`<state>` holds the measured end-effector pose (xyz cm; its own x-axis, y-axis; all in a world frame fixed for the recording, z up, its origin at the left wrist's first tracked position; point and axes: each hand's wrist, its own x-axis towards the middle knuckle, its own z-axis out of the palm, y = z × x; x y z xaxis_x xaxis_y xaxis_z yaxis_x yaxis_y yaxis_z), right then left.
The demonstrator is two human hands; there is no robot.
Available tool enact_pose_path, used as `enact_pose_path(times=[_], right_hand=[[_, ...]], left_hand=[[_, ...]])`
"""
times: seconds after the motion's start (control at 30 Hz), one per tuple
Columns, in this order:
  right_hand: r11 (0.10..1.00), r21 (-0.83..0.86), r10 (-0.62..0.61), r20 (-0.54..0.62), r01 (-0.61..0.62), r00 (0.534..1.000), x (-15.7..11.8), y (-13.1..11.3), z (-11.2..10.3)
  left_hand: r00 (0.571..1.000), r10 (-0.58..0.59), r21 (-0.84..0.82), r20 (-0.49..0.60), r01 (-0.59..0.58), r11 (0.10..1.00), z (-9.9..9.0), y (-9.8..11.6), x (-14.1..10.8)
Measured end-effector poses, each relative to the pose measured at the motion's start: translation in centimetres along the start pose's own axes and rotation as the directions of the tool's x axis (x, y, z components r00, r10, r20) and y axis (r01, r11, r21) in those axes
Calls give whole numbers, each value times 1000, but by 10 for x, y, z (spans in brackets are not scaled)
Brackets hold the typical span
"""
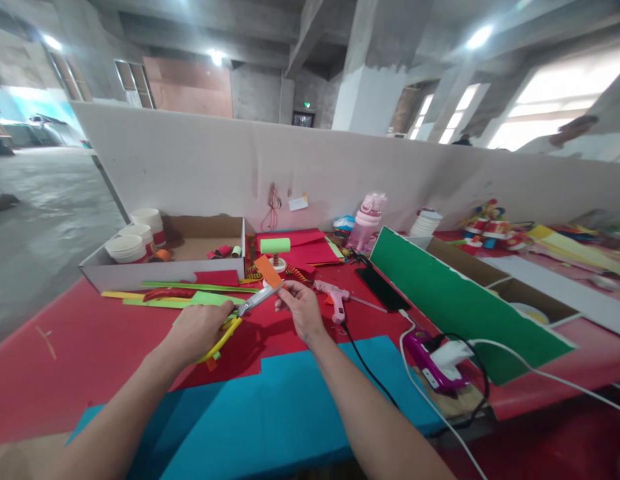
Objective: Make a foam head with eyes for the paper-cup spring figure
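My left hand [203, 330] is closed on the yellow handles of a pair of scissors [247, 305], whose blades point up and to the right. My right hand [301, 308] pinches the lower end of an orange paper strip [268, 272]. The blades lie against the strip's lower part, close to my right fingertips; whether they cut into it I cannot tell. Behind the strip, a green paper roll [275, 245] sits on top of a coiled spring over a white base. Green and yellow paper strips [155, 297] lie beyond my left hand.
A pink glue gun [335, 298] with a black cord lies right of my right hand, near a black phone [383, 288]. A purple power strip [435, 367] with white cables stands at the right. An open box [163, 270] holds paper cups. Blue sheets [230, 427] cover the front edge.
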<state>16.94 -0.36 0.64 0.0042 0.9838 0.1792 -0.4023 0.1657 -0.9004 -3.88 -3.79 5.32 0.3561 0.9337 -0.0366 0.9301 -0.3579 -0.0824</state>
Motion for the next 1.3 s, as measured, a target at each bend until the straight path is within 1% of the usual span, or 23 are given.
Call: enact_pose_path(times=[0.4, 0.73, 0.9, 1.0, 1.17, 1.23, 1.3], right_hand=[[1000, -12, -7, 15, 7, 1000, 1, 1, -2], [1000, -11, -24, 17, 25, 1000, 2, 3, -3], [1000, -7, 10, 4, -10, 1000, 1, 1, -1], [1000, 17, -12, -8, 12, 1000, 1, 0, 0], [999, 0, -33, -19, 33, 999, 1, 0, -1], [999, -17, -48, -31, 48, 998, 2, 1, -1], [998, -21, -65, -54, 64, 996, 3, 1, -2]], left_hand=[[1000, 5, 8, 1, -5, 1000, 1, -1, 0], [999, 34, -6, -18, -35, 999, 2, -2, 0], [1000, 21, -23, -14, -21, 1000, 3, -2, 0], [999, 2, -51, -43, -5, 999, 4, -4, 2], [990, -79, -161, -119, 60, 985, 6, -9, 3], [987, -80, -171, -142, 56, 984, 6, -10, 3], [987, -64, -141, -145, 43, 989, 7, -11, 2]])
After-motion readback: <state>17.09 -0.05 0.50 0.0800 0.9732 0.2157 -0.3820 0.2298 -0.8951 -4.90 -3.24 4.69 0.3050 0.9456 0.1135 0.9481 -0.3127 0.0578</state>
